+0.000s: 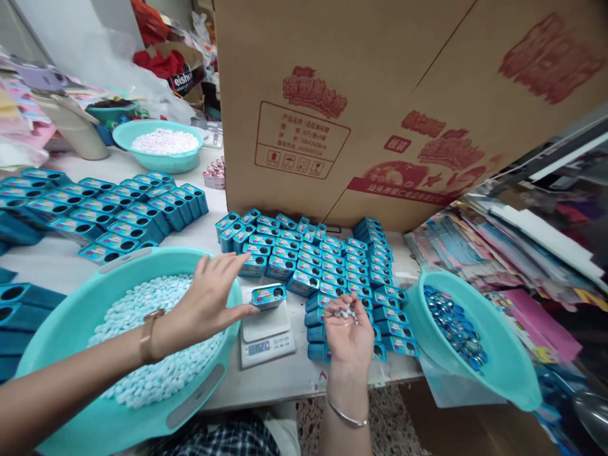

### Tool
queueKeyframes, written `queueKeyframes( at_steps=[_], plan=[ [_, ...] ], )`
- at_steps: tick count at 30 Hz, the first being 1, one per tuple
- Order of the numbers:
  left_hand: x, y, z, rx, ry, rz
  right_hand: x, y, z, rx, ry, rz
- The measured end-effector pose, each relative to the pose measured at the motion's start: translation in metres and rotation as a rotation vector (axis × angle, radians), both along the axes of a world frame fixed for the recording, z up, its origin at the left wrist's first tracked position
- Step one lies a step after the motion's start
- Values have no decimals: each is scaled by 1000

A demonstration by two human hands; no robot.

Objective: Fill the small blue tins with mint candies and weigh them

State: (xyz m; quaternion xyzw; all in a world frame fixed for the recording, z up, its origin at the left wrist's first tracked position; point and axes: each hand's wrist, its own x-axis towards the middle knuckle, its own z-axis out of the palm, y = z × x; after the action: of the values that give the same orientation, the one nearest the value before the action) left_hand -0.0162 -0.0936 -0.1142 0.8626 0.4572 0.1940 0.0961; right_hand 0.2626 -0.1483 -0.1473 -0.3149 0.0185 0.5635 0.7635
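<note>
Far beyond the left hand (209,304), rows of blue tins (118,209) are laid out, with a small teal bowl (161,161) of white tablets behind them. The left hand is held flat, palm down, with its fingers spread apart and nothing gripped. A large teal basin (71,316) heaped with pale tablets (156,354) lies beneath it, and the fingertips pass over the basin's rim. Just beyond those fingertips a single tin (268,296) is set on a small white scale (266,335), apart from the hand. The scale stands between the two hands. The right hand (349,335) is turned palm up and cupped, its fingers curled loosely around a few white pills (345,312). A block of packed tins (327,259) is ranged just beyond and beside this hand, with a big cardboard box (380,95) behind it. To the right of the right hand a tilted teal basin (503,361) holding blue lids (456,329) is seen.
</note>
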Motion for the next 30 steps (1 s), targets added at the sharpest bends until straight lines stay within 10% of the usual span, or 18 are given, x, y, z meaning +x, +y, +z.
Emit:
queueKeyframes(
  at_steps=[12,30],
  plan=[
    [65,-1,-28,-112,87,-157,-7,4,8,-10,165,-21],
    [95,3,16,94,89,-240,-78,28,10,4,231,99]
  ],
)
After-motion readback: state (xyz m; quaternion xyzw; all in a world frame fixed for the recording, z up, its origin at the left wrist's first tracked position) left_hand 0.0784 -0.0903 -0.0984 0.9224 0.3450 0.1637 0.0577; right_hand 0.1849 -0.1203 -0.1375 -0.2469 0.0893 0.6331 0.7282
